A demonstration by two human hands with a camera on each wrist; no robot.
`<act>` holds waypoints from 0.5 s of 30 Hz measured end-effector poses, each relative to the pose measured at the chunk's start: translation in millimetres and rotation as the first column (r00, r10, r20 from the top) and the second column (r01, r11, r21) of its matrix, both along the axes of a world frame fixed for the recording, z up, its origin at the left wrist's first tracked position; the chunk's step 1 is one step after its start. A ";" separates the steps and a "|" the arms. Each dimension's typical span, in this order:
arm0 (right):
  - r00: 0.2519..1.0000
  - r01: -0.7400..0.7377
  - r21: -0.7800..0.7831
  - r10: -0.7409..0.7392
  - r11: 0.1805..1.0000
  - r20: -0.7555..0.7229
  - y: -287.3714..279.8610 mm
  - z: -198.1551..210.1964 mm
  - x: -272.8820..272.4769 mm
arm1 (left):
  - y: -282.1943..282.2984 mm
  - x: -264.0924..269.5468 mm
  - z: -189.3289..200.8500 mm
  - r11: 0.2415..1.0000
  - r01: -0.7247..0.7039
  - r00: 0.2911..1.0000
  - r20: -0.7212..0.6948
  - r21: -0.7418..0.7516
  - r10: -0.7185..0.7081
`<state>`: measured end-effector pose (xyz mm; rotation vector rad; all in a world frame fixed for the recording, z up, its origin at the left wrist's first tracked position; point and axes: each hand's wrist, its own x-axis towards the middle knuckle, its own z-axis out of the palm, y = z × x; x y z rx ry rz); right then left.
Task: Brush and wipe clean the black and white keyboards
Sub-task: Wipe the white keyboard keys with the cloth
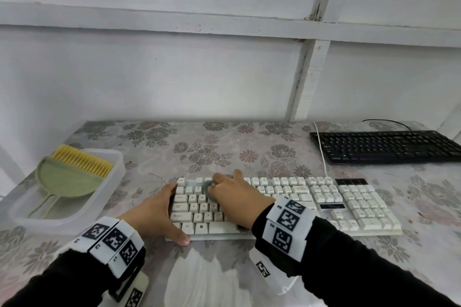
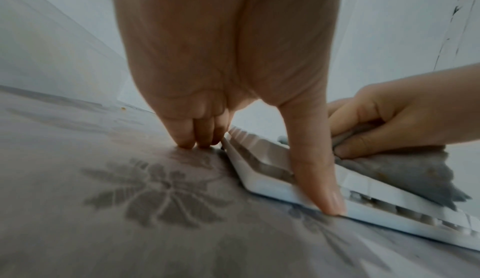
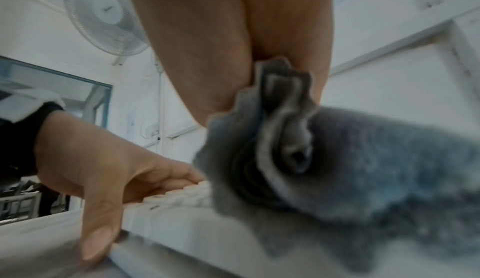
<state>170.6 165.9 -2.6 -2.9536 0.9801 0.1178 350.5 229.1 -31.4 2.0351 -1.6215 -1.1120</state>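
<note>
Keyboard work on a table covered with a grey floral-print cloth (image 1: 224, 147): a long white plastic keyboard with pale keycaps (image 1: 349, 202) lies across the near middle of the table, its white cable (image 1: 321, 154) running away toward the far wall. The left hand (image 1: 154, 214) braces the keyboard's left end; in the left wrist view the thumb is laid down along the near edge of the case with its tip at the cloth, while the other fingers (image 2: 200, 136) are curled, their tips resting on the tablecloth just beside the keyboard's left side. The right hand (image 1: 234, 192) is closed around a bunched grey microfibre cloth (image 3: 363, 169) and presses it onto the keys in the upper left part of the white keyboard; a loose corner of the rag drapes over the rows toward the near edge. Both wrists carry white bands printed with black square markers (image 1: 287, 222) over black sleeves. A flat black keyboard with dark keys (image 1: 384, 146) sits at the far right of the table, well apart from the white one. At the far left stands a translucent rectangular plastic tray (image 1: 117, 172), and in it lies a pale green hand brush with yellow bristles (image 1: 82, 162), its handle pointing toward the near side
</note>
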 end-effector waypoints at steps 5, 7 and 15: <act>0.999 0.031 0.045 -0.030 0.999 -0.018 -2.0 9.3 -22.1 | 0.6 2.0 -0.8 1.000 0.012 1.000 0.015 -0.001 -0.012; 0.998 0.062 0.056 -0.061 0.997 -0.017 -2.8 12.4 -31.1 | 0.2 1.2 -1.0 1.000 0.007 1.000 0.011 -0.007 -0.007; 0.981 0.187 0.175 -0.192 0.967 0.013 -8.3 22.4 -13.7 | -0.7 3.4 -4.5 1.000 -0.007 1.000 -0.023 -0.005 0.007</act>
